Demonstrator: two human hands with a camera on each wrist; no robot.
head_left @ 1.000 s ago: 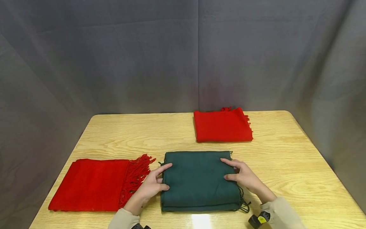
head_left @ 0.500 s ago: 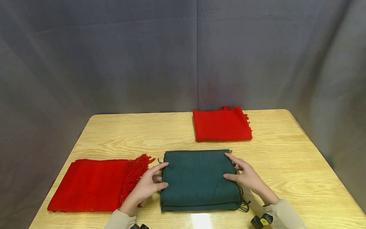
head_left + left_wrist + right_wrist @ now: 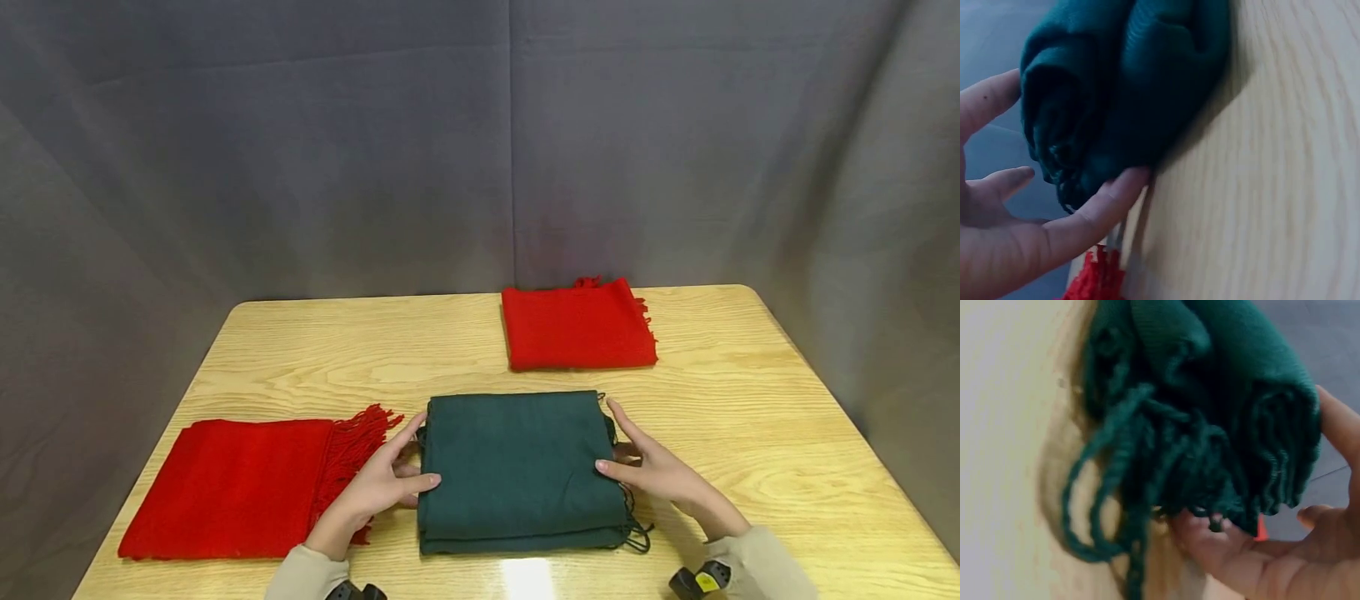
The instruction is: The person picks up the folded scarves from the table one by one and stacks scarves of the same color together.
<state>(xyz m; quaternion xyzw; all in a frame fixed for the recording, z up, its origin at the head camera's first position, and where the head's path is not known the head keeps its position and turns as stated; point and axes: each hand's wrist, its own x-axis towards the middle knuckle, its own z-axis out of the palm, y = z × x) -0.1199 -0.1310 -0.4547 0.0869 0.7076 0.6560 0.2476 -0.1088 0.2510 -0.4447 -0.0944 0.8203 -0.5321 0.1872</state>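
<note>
A folded dark green scarf [image 3: 517, 467] with fringe along its sides lies at the front middle of the table. My left hand [image 3: 378, 479] is at its left edge, thumb touching the top and fingers spread along the side. At the opposite edge is my right hand [image 3: 663, 475], thumb on the top layer and other fingers partly hidden beside the fringe. The left wrist view shows straight fingers [image 3: 1104, 209] against the rolled end of the scarf [image 3: 1129, 87]. In the right wrist view, a fingertip reaches behind the dangling fringe [image 3: 1110, 487].
Left of the green scarf lies a folded red scarf [image 3: 232, 487], its fringe close to my left forearm. Another folded red scarf [image 3: 577, 329] sits near the back edge of the wooden table [image 3: 750, 417]. A grey curtain [image 3: 375, 167] hangs behind.
Both hands have drawn slightly outward, index fingers sliding off the top of the green scarf to its sides. The thumbs stay on top. The scarves keep their places.
</note>
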